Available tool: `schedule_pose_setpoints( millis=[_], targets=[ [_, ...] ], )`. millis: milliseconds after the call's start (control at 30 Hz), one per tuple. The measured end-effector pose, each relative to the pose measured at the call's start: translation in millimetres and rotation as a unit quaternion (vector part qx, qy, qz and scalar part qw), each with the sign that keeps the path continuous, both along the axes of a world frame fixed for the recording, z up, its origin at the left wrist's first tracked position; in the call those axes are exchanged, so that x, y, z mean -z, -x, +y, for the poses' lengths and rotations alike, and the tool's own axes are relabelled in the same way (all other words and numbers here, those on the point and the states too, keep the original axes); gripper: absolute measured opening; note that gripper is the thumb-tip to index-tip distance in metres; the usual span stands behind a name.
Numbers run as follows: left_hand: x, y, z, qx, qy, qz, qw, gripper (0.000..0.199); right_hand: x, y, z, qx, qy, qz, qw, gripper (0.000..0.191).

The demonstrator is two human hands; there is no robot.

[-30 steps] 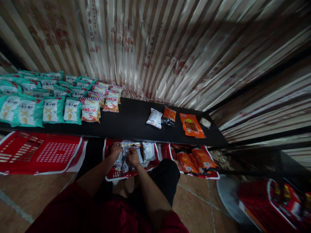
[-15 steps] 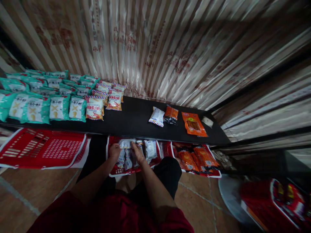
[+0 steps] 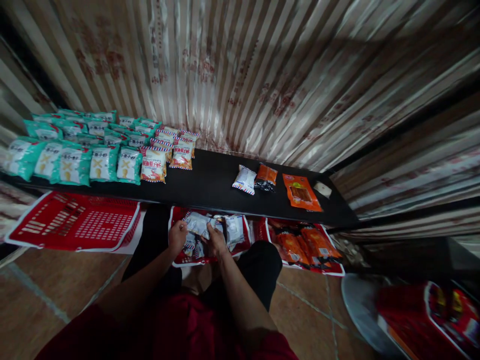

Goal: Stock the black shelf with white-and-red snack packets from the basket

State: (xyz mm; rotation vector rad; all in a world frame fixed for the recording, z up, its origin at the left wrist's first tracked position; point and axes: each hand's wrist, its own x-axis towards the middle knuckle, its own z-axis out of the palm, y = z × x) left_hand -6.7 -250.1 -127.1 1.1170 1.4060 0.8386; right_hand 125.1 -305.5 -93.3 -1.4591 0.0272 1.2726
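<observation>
Between my two hands is a white snack packet [image 3: 198,223], held over the middle red basket [image 3: 246,242]. My left hand [image 3: 177,237] pinches its left end, and my right hand [image 3: 216,241] grips the right end with the thumb on top. More white packets [image 3: 234,231] with striped edges lie in the basket below and beside my hands. On the black shelf [image 3: 210,180] above stand several orange-and-white snack packets [image 3: 153,164] with striped edges, next to rows of teal packets [image 3: 103,163].
Further right on the shelf lie a white packet [image 3: 244,179], an orange-and-black packet [image 3: 266,176], a flat orange pouch [image 3: 301,192] and a small white item [image 3: 322,188]. Red baskets flank mine: the left one [image 3: 105,222], and the right one holding orange packets [image 3: 318,243]. A striped curtain [image 3: 225,75] hangs behind.
The packet between my hands has been lifted slightly and tilted, with more of its white face showing. The whole view has shifted a little, so the shelf appears further right.
</observation>
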Motion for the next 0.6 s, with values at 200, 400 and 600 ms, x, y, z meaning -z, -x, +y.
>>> schedule_pose_setpoints(
  millis=[200,400,600],
  targets=[
    [-2.7,4.1,-4.1,0.006,0.008,-0.037,0.999,0.006,7.8,5.9,-7.7,0.013,-0.006,-0.006,1.000,0.014],
    [-7.7,-0.5,-8.7,-0.047,0.027,-0.060,0.997,0.022,5.4,8.2,-12.9,0.020,-0.001,-0.019,1.000,0.013],
    [-27.0,0.5,-11.4,-0.043,0.119,-0.138,0.982,0.031,-1.1,4.7,-18.5,0.002,0.007,-0.019,1.000,0.013]
  ],
)
